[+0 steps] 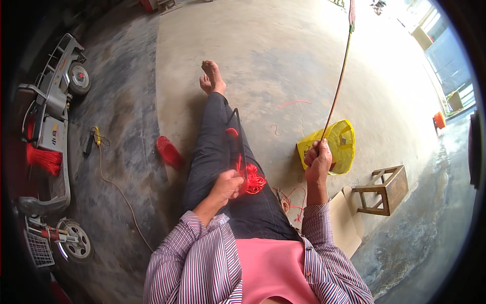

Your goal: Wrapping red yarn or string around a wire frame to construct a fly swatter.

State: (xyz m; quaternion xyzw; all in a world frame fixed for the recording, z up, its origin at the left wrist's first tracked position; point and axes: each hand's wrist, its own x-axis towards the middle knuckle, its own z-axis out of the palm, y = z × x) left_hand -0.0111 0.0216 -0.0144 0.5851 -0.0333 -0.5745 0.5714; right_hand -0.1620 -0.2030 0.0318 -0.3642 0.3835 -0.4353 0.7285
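Note:
My left hand [226, 186] is closed above my lap, at a bundle of looped red cord [254, 180]. A thin dark bent bar [241, 137] rises beside its fingers; whether they grip that too is hard to tell. Red strands also show along the bar. My right hand [319, 158], raised in front of the yellow bucket [345, 147], is wrapped round the lower end of a long thin brown rod or taut cord [338, 86]. This slants up and to the right, ending in a green and pinkish part [352, 20] at the top edge.
Right of my legs lie tangled red cord [286, 202] and a cardboard sheet [345, 223], near a wooden stool [387, 190]. A red shoe [170, 152] lies left of my legs. A yellow cable [121, 187] crosses the floor near a three-wheeled vehicle [53, 131].

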